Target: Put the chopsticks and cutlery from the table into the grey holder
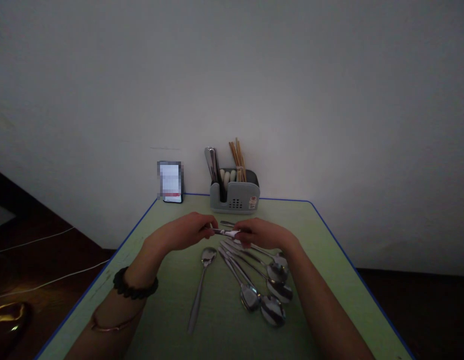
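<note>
One utensil (226, 232) pinched by both left hand (188, 229) and right hand (262, 233), over the tabletop (303, 225) just in front of the holder (237, 195); looks like the handling step, next move probably needs one grip loosened

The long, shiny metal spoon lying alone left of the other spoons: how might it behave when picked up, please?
The long, shiny metal spoon is probably stiff, given its metal handle. Its smooth sheen suggests that it could feel slippery. Lying lengthwise on the pale green tabletop, with one broad bowl end, it seems unlikely to roll far.
</note>
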Demonstrator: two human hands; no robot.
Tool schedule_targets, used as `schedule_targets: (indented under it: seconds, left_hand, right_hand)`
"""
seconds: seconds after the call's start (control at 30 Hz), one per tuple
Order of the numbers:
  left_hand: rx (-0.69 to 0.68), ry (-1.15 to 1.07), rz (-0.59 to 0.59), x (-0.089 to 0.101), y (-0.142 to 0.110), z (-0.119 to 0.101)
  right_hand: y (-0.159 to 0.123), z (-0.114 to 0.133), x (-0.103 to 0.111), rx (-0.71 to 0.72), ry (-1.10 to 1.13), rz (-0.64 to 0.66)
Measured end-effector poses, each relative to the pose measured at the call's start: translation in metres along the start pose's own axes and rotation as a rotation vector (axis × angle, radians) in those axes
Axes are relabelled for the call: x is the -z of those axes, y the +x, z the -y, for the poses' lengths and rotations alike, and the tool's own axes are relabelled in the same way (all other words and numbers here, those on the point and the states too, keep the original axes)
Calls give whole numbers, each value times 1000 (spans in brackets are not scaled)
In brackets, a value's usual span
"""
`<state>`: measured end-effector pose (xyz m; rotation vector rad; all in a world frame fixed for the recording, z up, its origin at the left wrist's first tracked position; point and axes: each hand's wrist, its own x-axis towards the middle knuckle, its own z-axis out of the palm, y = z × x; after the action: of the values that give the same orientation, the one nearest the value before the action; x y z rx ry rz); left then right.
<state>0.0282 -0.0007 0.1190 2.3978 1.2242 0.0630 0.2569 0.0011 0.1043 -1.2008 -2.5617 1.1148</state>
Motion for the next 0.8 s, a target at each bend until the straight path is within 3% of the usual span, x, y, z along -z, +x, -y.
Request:
schedule_targets:
  seconds: [0.23,0.4,0.53,0.7,0.8]
  left_hand:
    - [34,-139,27,3,-4,17]
    - [29,-280,-41,9,-5,9]
    - [52,-308,-180,7,-2,-5]
    - [69,-291,-166,2,1,-9]
    - [57,-198,-222,3,1,-8]
  right_hand:
    - [-18,-17,14,-99,107,56]
    - [-22,-16,19,-121,4,35]
    - [-17,-10,17,-100,-33,-35]
    - [-11,2,9,-47,21,-136]
    - [-10,9,9,-5,10,-189]
